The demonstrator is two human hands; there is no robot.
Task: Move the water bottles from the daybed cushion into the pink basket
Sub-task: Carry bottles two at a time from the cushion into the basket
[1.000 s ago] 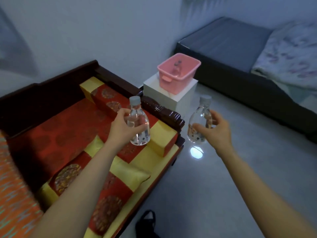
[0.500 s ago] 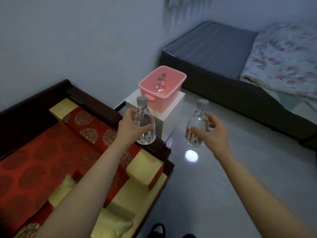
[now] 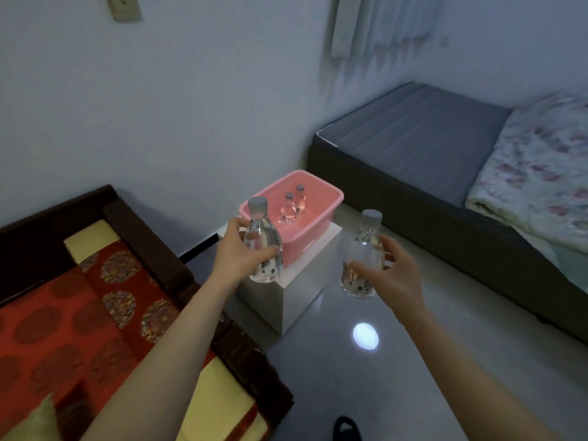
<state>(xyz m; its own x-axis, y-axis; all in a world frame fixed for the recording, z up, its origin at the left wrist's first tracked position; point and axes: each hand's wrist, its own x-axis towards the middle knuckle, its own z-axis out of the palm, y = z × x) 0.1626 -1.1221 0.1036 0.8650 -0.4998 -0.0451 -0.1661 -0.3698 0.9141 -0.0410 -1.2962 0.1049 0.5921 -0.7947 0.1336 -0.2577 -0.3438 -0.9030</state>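
Observation:
My left hand [image 3: 237, 249] grips a clear water bottle [image 3: 264, 246] with a grey cap, held upright just in front of the pink basket [image 3: 321, 214]. My right hand [image 3: 393, 273] grips a second clear bottle [image 3: 362, 256], upright over the floor to the right of the basket's stand. Two small bottles [image 3: 292, 205] stand inside the basket. The red and gold daybed cushion [image 3: 79, 313] lies at lower left, behind both hands.
The basket sits on a white box stand [image 3: 305, 281] against the wall. The daybed's dark wooden frame [image 3: 152, 249] runs beside the stand. A low bed [image 3: 429, 148] with a floral quilt [image 3: 541, 173] fills the right. Grey floor with a light spot [image 3: 365, 335] lies between.
Both hands have carried their bottles forward toward the pink basket. The view has swung right and closer, so the basket looks larger and the cushion has slid to the lower left.

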